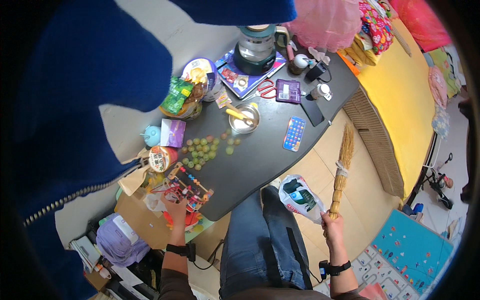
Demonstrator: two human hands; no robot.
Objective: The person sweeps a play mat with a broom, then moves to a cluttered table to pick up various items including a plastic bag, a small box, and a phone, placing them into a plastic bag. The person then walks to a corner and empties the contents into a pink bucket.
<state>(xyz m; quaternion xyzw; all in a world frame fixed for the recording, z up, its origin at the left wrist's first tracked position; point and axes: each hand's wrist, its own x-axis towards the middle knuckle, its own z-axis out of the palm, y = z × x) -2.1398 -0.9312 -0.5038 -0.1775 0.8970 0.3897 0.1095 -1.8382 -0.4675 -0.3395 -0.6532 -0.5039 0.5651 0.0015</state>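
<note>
My right hand (332, 223) grips a straw hand broom (341, 175), bristles upward, and the top of a white plastic bag (316, 215) with dark green items inside. My left hand (175, 205) is at the desk's left front corner, fingers closed beside a wooden bead toy (196, 192) and crumpled clear plastic (155, 200); what it holds is unclear. Loose green grapes (202, 150) lie on the dark desk (250, 170), near a steel bowl (239, 126) with a yellow-handled utensil. A paper cup (161, 159) stands by the bead toy.
A glass kettle (254, 50), scissors (265, 90) and phones (295, 134) sit on the desk. A yellow-covered bed (400, 110) is right, play mats (400, 250) lower right, a purple backpack (117, 240) lower left. Dark blue clothing (75, 100) fills the upper left.
</note>
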